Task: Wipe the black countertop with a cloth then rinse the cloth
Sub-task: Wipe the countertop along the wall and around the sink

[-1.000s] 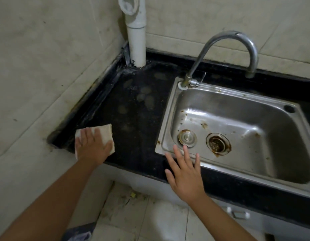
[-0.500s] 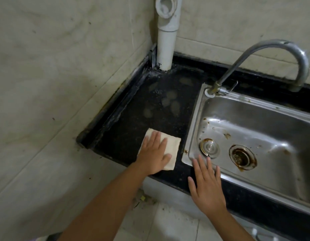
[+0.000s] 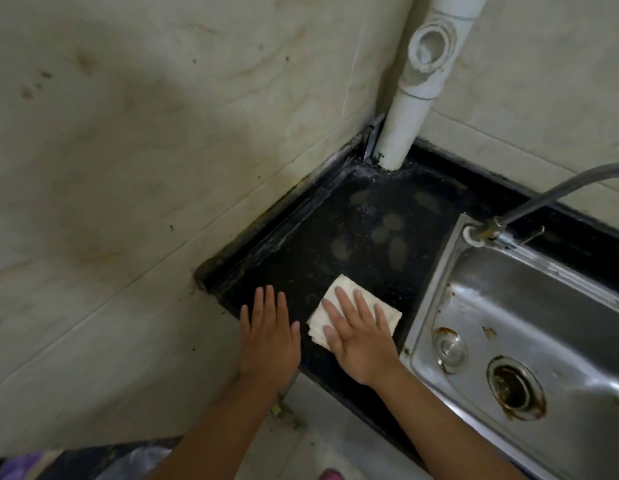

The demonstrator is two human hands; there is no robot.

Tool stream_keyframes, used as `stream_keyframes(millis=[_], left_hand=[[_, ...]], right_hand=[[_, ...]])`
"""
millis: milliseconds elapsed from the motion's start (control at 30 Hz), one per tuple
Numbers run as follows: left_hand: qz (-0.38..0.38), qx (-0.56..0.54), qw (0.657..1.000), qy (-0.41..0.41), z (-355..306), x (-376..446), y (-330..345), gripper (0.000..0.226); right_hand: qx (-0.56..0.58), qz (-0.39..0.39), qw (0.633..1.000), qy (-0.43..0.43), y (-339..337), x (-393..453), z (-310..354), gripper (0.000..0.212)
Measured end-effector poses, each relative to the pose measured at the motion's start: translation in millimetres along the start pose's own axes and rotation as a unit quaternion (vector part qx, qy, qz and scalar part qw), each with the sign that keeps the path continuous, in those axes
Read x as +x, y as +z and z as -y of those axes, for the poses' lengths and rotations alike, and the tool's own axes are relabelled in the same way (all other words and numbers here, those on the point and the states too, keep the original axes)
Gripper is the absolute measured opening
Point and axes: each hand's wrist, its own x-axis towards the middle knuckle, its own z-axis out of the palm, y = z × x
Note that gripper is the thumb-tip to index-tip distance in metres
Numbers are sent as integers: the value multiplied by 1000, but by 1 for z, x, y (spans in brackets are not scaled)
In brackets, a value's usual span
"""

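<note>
Right now, pressing down on the folded white cloth (image 3: 346,289) with the right hand (image 3: 360,330): palm flat, fingers straight and spread, nothing curled around the fabric, so an open-handed press and not a pinch. Covering the near part of the cloth with that palm, leaving its far corner and right edge showing past the fingertips. Lying flat on the black countertop (image 3: 301,251) under the press, close to the front edge.

Just left of that press, resting the left hand (image 3: 270,334) palm down on the bare counter, fingers loose and extended, clasping nothing, apart from the cloth by a narrow strip of black surface.

Beyond the fingertips, toward the corner, showing several pale oval smudges (image 3: 394,247) on the dark top. Farther back still, standing a white plastic pipe (image 3: 401,133) upright in the corner where the two tiled walls (image 3: 128,168) meet, with a round fitting high up on it.

Just right of the pressing hand, running the raised rim of a stainless steel sink (image 3: 436,282), near the cloth's right edge but not touching it. Inside the basin, showing a round metal plug (image 3: 448,346) and a rusty drain (image 3: 516,386) side by side, with brown stains around them. Behind the basin, rising a curved metal faucet (image 3: 543,195) from the rim's back corner and leaving the picture at the right. Below both wrists, showing pale floor tiles (image 3: 322,431) with some debris.
</note>
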Motion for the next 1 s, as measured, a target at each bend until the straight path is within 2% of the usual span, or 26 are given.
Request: stream_keyframes(millis=[33, 67, 100, 133, 233, 300, 400, 433, 500, 567, 600, 667, 733, 800, 900, 1000], left_hand=[[-14, -13, 1000, 2, 1, 0, 2, 75], [-14, -26, 1000, 0, 1, 0, 3, 86], [-11, -36, 999, 0, 1, 0, 4, 90], [-14, -36, 999, 1, 1, 0, 7, 88], [-52, -33, 998, -7, 2, 5, 13, 77], [-22, -42, 999, -16, 4, 7, 13, 73], [-28, -36, 999, 6, 8, 6, 22, 71], [-41, -34, 999, 6, 8, 6, 22, 71], [-52, -24, 998, 0, 6, 5, 21, 71], [-53, -12, 998, -7, 5, 6, 19, 70], [-57, -13, 998, -9, 5, 5, 19, 70], [-72, -15, 997, -10, 4, 5, 18, 71], [-93, -28, 995, -12, 4, 5, 18, 71], [-104, -42, 994, -12, 5, 5, 19, 70], [-119, -43, 992, -13, 7, 7, 21, 66], [-120, -43, 992, -15, 7, 5, 24, 64]], right_hand=[[3, 3, 1000, 7, -5, 6, -5, 102], [3, 3, 1000, 24, -13, 15, -13, 81], [5, 17, 999, 50, -21, 26, -22, 62], [12, 26, 997, 75, -30, 41, -31, 53], [18, 23, 995, 93, -45, 88, -37, 51], [13, 20, 998, 49, -44, 105, -18, 50], [-15, 25, 999, -44, -32, 97, 4, 52], [-34, 25, 996, -82, -28, 84, 2, 58], [-51, 38, 987, -150, -21, 52, -17, 87], [-48, 64, 987, -143, -25, 40, -48, 105], [-45, 69, 990, -115, -31, 45, -63, 100], [-26, 68, 997, -20, -46, 70, -76, 68], [4, 53, 999, 10, -55, 103, -57, 51], [-6, 42, 998, -35, -53, 122, -21, 51], [-40, 49, 987, -145, -37, 106, 18, 50], [-76, 45, 969, -231, -20, 64, -5, 56]])
